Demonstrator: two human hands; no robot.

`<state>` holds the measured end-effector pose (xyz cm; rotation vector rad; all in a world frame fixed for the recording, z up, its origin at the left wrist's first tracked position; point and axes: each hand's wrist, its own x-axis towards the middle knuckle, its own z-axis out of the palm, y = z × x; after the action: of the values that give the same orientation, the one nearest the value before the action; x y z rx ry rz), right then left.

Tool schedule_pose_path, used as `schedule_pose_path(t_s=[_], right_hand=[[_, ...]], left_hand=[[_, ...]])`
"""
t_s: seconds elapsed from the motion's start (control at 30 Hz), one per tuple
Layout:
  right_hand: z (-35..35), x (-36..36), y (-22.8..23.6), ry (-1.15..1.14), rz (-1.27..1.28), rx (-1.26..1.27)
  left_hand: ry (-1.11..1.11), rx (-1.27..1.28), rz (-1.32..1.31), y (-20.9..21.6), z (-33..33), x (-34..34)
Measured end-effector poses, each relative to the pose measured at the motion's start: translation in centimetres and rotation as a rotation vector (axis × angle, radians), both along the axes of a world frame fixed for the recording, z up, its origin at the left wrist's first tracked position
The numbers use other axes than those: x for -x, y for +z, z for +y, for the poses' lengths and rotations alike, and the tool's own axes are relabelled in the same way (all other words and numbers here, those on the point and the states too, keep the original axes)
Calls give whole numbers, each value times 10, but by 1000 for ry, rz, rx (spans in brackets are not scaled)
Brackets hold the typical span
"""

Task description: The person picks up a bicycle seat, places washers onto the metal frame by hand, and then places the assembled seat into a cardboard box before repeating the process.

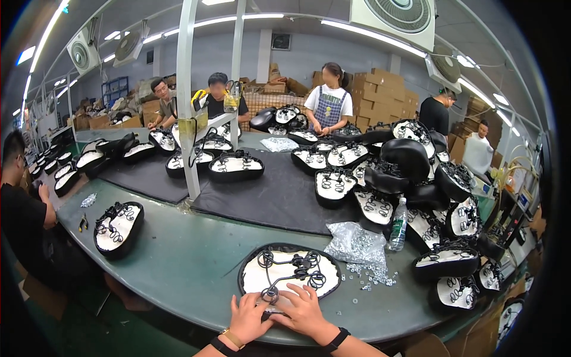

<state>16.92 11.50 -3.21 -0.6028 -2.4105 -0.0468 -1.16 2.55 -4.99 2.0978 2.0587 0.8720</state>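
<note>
A black bicycle saddle (253, 276) lies upside down on the green table in front of me, its pale underside up. A black wire frame with coil springs (306, 265) sits on that underside. My left hand (247, 320) and my right hand (304, 314) both grip the saddle's near end, thumbs close together at its edge and fingers spread over the nearest coil. My fingers partly hide that end. Right of the saddle, a clear plastic bag of small metal nuts (357, 243) has spilled loose nuts (373, 275) onto the table.
A plastic bottle (398, 223) stands beside the bag, before a high pile of saddles (404, 160). Another saddle (119, 229) and pliers (83, 223) lie at left. A white post (189, 107) rises from the table (178, 268). Several people work around it.
</note>
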Motion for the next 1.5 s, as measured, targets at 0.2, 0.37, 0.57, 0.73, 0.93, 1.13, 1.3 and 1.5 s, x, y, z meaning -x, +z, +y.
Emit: schedule_pose_path(t_s=[0.2, 0.37, 0.57, 0.73, 0.93, 1.13, 1.3, 1.5], right_hand=[[0, 0, 8, -22, -128, -29], [6, -4, 0, 17, -36, 3], [-2, -1, 8, -46, -135, -34], [-4, 3, 11, -80, -131, -52], [-4, 9, 14, -101, -109, -39], [0, -2, 1, -57, -17, -29], [-5, 7, -2, -42, 28, -8], [-6, 1, 2, -113, -38, 2]], left_hand=[[-54, -1, -4, 3, 1, 4], [-78, -26, -25, 3, 6, 11], [-44, -45, -33, 6, 5, 4], [-46, -73, -105, 6, 7, 4], [-39, -108, -7, 4, 9, 7], [-62, -106, 13, 3, 14, 3], [-104, -220, -13, 11, 4, 5], [-150, -223, -65, 23, 10, 3]])
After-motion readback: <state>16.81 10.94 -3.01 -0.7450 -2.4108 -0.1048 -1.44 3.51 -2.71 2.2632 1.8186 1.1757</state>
